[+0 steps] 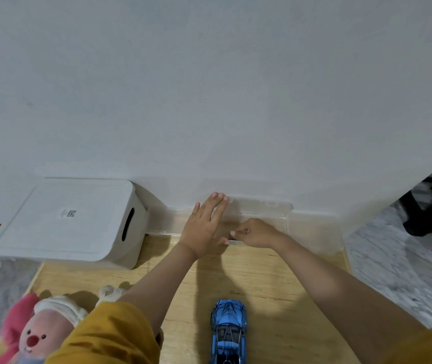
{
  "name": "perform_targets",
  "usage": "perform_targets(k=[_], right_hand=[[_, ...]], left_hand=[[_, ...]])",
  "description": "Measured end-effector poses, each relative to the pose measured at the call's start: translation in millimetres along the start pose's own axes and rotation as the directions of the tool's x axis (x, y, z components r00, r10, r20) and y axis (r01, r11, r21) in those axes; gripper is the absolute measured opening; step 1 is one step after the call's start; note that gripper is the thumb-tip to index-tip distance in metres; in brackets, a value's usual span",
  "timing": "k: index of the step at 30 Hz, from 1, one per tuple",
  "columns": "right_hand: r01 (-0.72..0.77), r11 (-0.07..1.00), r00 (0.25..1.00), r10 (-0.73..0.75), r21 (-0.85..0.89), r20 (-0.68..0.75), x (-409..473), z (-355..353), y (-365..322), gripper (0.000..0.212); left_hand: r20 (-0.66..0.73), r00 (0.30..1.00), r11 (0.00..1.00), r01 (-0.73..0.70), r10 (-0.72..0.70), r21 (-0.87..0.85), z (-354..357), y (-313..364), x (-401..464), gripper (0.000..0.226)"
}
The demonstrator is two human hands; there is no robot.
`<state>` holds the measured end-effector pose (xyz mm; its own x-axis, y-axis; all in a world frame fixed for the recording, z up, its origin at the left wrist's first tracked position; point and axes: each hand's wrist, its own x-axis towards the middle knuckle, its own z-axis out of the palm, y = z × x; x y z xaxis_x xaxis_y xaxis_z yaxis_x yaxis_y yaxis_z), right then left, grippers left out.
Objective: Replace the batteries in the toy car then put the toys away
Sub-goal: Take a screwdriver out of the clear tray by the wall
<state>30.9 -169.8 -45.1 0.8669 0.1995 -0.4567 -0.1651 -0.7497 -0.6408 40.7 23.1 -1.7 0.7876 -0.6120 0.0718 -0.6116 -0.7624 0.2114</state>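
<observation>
A clear plastic box (312, 227) stands against the white wall at the far edge of the wooden board. My left hand (204, 224) lies flat on its lid with straight fingers. My right hand (255, 232) pinches a small dark latch at the box's front edge. A shiny blue toy car (228, 329) sits on the board close to me, between my forearms. A pink plush toy (39, 334) with a red nose lies at the bottom left, partly hidden by my yellow sleeve.
A white lidded storage bin (62, 219) with a slot handle stands left of the clear box, against the wall. The wooden board (275, 298) rests on grey marbled floor. Dark chair legs (430, 206) show at the right edge.
</observation>
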Motion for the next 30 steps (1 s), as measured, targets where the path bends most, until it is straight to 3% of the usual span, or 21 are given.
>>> perform_targets(k=[4, 14, 23, 30], right_hand=[[0.027, 0.998, 0.999, -0.028, 0.052, 0.024, 2, 1, 1, 0.028], [0.051, 0.985, 0.995, -0.035, 0.164, -0.095, 1, 3, -1, 0.014], [-0.018, 0.983, 1.0, 0.018, 0.182, 0.001, 3, -2, -6, 0.013], [0.046, 0.97, 0.992, -0.017, 0.237, -0.123, -10, -8, -3, 0.005]], left_hand=[[-0.04, 0.999, 1.0, -0.02, 0.021, 0.02, -1, 0, -1, 0.112], [-0.066, 0.997, 0.998, -0.043, 0.046, 0.046, 1, 0, -2, 0.11], [-0.064, 0.997, 0.998, -0.037, 0.04, 0.047, -2, 2, -3, 0.109], [-0.069, 0.997, 0.998, -0.031, 0.034, 0.05, 1, 2, -2, 0.109]])
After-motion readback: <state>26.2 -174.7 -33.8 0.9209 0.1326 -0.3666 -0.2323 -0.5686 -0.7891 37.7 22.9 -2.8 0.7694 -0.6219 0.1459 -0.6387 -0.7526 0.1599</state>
